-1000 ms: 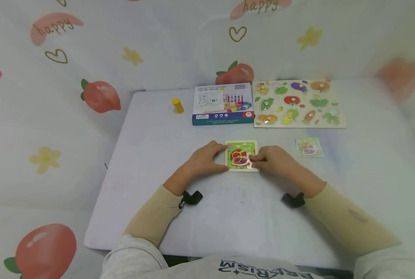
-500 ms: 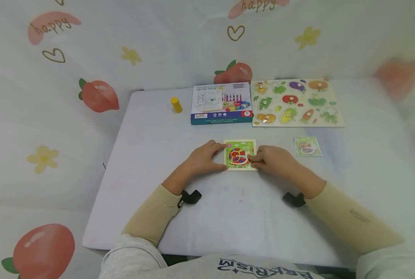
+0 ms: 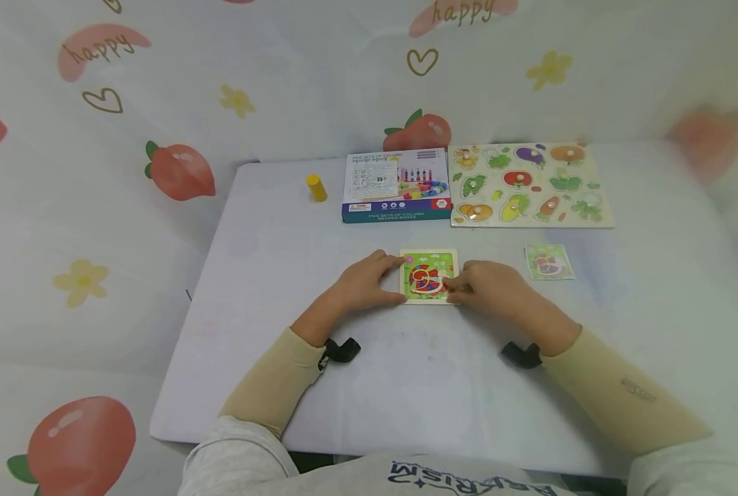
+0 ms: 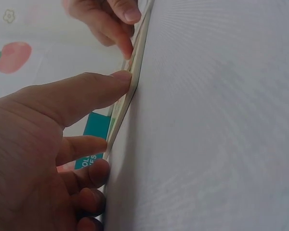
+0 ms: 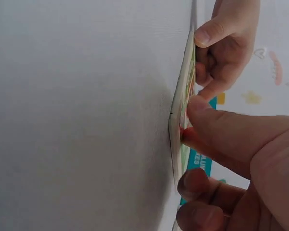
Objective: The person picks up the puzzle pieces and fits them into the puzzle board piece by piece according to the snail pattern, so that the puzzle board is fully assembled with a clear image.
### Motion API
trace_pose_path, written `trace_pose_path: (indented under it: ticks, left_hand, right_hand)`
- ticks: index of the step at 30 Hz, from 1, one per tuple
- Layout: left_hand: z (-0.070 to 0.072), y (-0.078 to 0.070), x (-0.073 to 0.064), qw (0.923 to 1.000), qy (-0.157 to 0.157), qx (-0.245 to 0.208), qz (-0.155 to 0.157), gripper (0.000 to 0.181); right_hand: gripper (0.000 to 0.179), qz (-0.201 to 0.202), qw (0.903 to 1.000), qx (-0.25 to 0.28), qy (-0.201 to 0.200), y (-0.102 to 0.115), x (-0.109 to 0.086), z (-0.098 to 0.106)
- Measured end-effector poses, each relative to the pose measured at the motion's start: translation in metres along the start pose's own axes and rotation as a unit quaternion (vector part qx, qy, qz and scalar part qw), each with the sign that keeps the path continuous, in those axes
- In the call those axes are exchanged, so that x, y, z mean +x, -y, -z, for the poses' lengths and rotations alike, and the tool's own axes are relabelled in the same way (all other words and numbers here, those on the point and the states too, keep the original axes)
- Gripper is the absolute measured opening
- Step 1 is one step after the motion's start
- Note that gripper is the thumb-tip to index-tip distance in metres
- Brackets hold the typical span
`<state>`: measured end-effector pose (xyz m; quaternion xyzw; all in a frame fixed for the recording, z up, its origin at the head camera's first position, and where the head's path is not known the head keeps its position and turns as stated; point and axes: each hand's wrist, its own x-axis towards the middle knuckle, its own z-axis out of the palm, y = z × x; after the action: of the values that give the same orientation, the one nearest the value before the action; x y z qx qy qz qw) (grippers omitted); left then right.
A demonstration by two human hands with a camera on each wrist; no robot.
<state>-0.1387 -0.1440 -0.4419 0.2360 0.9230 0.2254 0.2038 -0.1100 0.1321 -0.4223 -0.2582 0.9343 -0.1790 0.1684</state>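
A small square jigsaw puzzle with a pale wooden frame and a red snail picture on green lies flat on the table. My left hand holds its left side, thumb at the near corner and index finger at the far corner. Over the right part of the picture, my right hand pinches at a puzzle piece with thumb and index finger. These fingers cover most of that piece. In the right wrist view, the thumb and index fingertip sit right at the picture's surface, inside the puzzle's frame.
A matching snail picture card lies to the right. Behind stand a flat bead-set box and a vegetable knob puzzle, side by side. A yellow cylinder is left of the box. A patterned cloth backdrop hangs behind the white table.
The right fingertips have shifted very slightly over the right side of the snail picture. The left hand and the puzzle's frame stay in place.
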Motion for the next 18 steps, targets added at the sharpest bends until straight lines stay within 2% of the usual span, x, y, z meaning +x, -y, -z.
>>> trace_pose_path:
  ticks: [4,11,18]
  left_hand:
    - [0.0025,0.0005,0.0021,1.0000,0.001,-0.003,0.001,0.079]
    - [0.0038,0.0015,0.0031,0.9996,0.013,-0.010,0.023,0.081]
    - [0.0068,0.0006,0.0030,0.9996,0.024,-0.013,0.010,0.083]
  right_hand:
    - [0.045,0.006,0.9999,-0.010,-0.001,-0.0031,0.0011,-0.0008]
    - [0.049,-0.005,0.9999,-0.010,0.010,-0.0033,0.0019,0.0003]
    - [0.052,0.000,0.9999,-0.016,0.001,-0.0049,-0.0044,-0.0003]
